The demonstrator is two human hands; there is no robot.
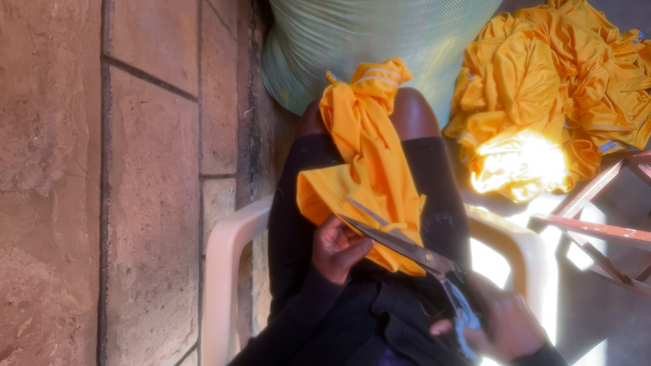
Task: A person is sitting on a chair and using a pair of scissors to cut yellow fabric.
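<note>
I note the yellow garment [366, 156] draped over the knee, lying flat across the lap. Left hand [337, 247], fingers clenched, pinches its lower edge taut; right hand [505, 325] grips the scissors [407, 247], blades parted at the fabric (more yellow garments [549, 102] heaped aside).

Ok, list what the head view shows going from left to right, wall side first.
stone wall → white plastic chair arm → left hand on the yellow garment → scissors → right hand → pile of yellow garments → wooden frame
</note>
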